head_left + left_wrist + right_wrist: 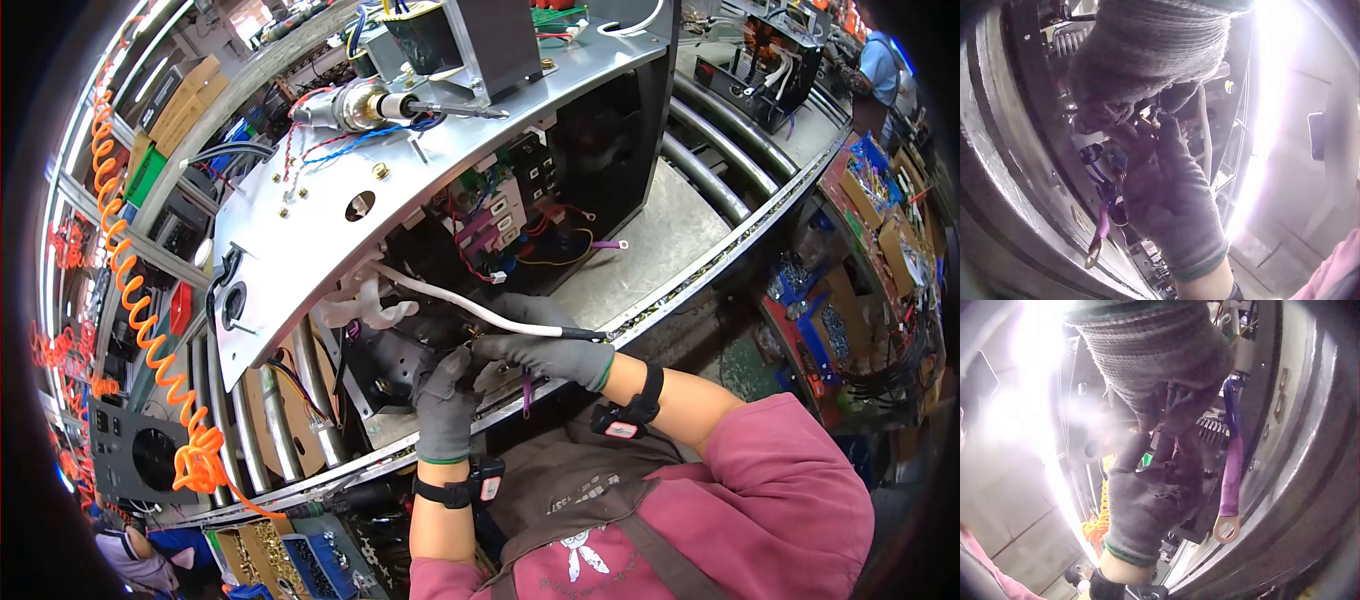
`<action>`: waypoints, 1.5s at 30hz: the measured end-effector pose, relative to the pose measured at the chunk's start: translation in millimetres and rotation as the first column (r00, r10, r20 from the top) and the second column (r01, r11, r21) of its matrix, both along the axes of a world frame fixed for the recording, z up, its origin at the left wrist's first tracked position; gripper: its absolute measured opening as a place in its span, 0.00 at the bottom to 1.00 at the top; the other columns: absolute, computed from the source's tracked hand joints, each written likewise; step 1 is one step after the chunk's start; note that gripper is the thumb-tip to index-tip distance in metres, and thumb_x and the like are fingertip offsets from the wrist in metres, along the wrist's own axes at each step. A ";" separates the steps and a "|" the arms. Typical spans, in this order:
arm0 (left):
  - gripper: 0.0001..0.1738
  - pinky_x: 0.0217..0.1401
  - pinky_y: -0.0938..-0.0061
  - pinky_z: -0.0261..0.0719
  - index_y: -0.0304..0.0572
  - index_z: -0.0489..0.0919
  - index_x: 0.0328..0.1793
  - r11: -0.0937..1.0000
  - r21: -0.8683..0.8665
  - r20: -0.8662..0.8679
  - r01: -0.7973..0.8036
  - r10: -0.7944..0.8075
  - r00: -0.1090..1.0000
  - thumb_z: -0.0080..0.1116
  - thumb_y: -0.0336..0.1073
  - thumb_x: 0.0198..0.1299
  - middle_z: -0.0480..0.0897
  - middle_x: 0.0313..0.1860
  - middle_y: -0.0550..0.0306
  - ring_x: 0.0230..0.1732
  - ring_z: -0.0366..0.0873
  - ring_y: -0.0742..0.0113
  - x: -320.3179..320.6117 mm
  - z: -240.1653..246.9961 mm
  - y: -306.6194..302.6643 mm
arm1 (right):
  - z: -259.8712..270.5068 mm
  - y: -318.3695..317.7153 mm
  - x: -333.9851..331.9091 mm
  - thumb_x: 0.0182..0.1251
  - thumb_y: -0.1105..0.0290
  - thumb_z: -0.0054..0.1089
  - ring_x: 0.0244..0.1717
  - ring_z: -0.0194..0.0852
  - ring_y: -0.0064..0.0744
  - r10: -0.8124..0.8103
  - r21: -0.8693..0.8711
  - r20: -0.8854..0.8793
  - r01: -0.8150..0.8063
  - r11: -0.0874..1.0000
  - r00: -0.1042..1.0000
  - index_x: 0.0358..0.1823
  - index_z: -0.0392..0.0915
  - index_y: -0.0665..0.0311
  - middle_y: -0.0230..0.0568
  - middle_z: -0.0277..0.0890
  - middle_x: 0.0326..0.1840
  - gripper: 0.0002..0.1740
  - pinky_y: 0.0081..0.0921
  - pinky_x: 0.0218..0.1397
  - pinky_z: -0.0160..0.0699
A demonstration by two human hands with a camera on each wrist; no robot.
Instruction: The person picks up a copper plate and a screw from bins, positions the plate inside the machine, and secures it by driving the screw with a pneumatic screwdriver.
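Roller line (283, 430): carrying open chassis (305, 230), prob. heavy, rigid; take by edges.
L hand (446, 402), R hand (550, 358): gloved, fingertips close tog. at chassis opening; can't tell if gripping.
White cable (450, 299): over R hand; prob. light, springy; hold nr black sleeve (583, 335).
Cardboard bin (232, 550): brass-coloured hw (270, 555).
Blue bin (290, 543): small dark parts (304, 565).

Nothing clearly legible: pale lettering (586, 493) on the brown apron (545, 478), probably too small and blurred

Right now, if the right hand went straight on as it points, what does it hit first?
Most likely the left hand, just ahead of the right hand in the head view; depth between them is unclear.
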State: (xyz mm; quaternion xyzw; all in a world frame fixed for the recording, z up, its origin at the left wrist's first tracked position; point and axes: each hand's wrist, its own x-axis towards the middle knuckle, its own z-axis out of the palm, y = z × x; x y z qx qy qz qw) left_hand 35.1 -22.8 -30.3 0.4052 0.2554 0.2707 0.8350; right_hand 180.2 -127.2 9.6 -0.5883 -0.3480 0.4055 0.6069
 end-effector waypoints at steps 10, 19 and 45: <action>0.20 0.42 0.75 0.82 0.38 0.76 0.55 0.937 0.344 -0.178 0.062 0.000 0.984 0.66 0.29 0.55 0.81 0.45 0.57 0.42 0.81 0.69 8.7 34.7 -11.4 | 5.7 1.0 29.5 0.58 0.66 0.66 0.38 0.77 0.22 0.232 -0.071 0.009 -0.230 0.971 0.973 0.51 0.79 0.65 0.36 0.81 0.36 0.20 0.23 0.43 0.76; 0.16 0.31 0.78 0.80 0.33 0.80 0.48 0.867 0.498 -0.291 -0.039 0.209 0.934 0.65 0.31 0.54 0.83 0.33 0.55 0.33 0.83 0.69 8.4 41.4 -21.0 | -23.0 -31.3 45.0 0.59 0.57 0.58 0.42 0.78 0.51 0.193 -0.238 0.853 0.032 0.971 0.485 0.41 0.79 0.56 0.47 0.76 0.40 0.14 0.44 0.41 0.78; 0.13 0.29 0.80 0.79 0.35 0.79 0.44 0.862 0.497 -0.366 0.101 0.103 0.925 0.67 0.30 0.53 0.83 0.34 0.57 0.32 0.83 0.70 -7.3 59.7 -24.8 | -11.6 1.5 -3.4 0.65 0.52 0.60 0.35 0.79 0.24 0.031 -0.050 -0.034 -0.032 0.998 0.999 0.45 0.80 0.61 0.34 0.82 0.36 0.19 0.24 0.38 0.77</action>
